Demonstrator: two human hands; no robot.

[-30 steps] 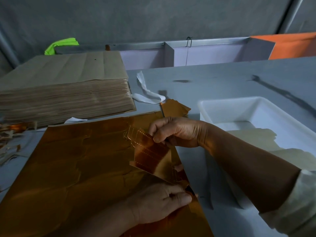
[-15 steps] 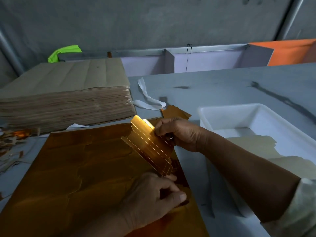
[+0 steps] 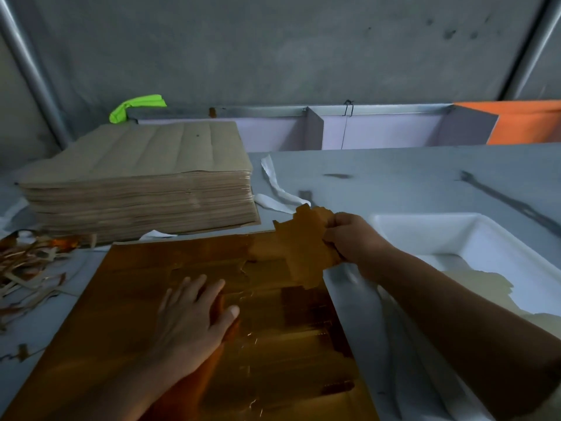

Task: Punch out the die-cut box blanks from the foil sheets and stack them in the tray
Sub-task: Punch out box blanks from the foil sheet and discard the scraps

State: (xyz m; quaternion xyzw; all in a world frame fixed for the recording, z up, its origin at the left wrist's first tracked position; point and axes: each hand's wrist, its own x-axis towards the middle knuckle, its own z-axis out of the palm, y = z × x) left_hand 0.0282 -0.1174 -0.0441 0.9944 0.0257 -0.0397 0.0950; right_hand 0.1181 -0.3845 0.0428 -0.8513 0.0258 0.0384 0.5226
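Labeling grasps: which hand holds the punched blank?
The right hand grips the gold blank; the left hand lies flat, fingers straight, on the foil sheet.

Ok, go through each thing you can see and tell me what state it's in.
foil sheet: lying flat.
box blank: lifted above the sheet, blurred.
left hand: flat, pressing the foil sheet.
right hand: gripping the box blank.
tray: holds pale blanks.
paper stack: piled high.
scrap strips: loose heap.
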